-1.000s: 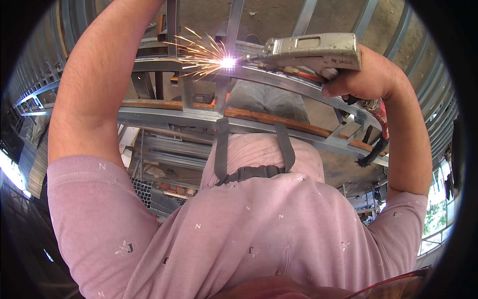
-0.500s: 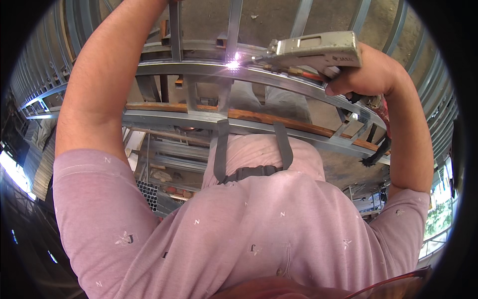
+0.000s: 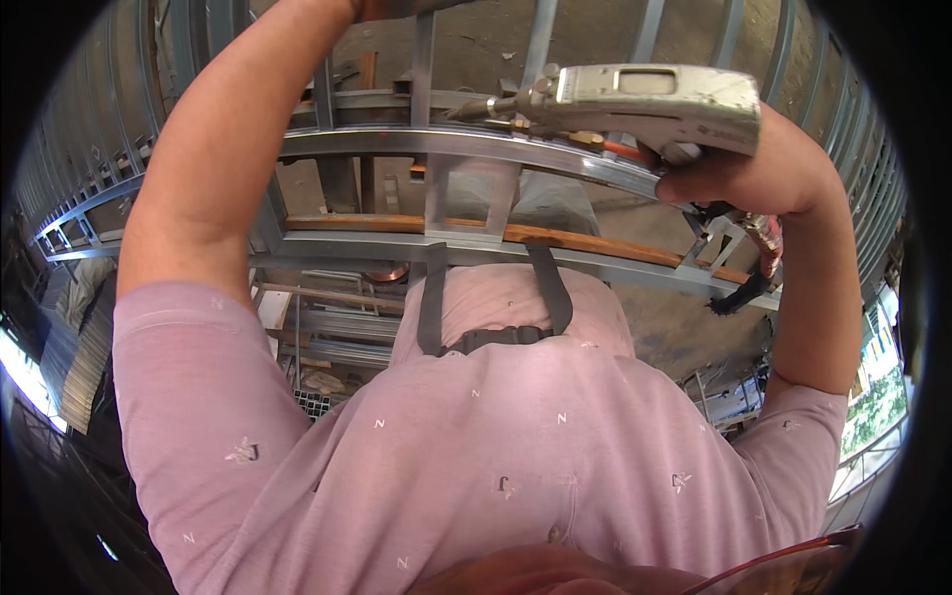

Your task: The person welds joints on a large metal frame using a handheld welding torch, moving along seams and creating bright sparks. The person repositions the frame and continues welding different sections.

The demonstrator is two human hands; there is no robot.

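My right hand [image 3: 739, 178] is closed around the grip of a boxy, worn metal welding gun [image 3: 654, 99] at the upper right. Its narrow nozzle points left, close to the joint where an upright bar [image 3: 423, 79] meets a long metal rail [image 3: 397, 142]. No spark shows at the tip. A red-sleeved cable [image 3: 764, 243] hangs below my right wrist. At the top edge, my left hand [image 3: 372, 9] is mostly cut off by the picture. Its fingers are out of sight, and I cannot make out whether it holds anything.
A second metal rail [image 3: 347, 243] with a rusty-brown strip [image 3: 585, 241] runs nearer my body. Rows of upright bars stand at both sides. Metal lengths [image 3: 347, 322] are stacked below on the left. A black strap with a buckle [image 3: 501, 338] crosses my waist.
The bright spark at the nozzle has gone out. My right hand and the gun sit slightly further right in the picture, while the middle bars appear shifted left.
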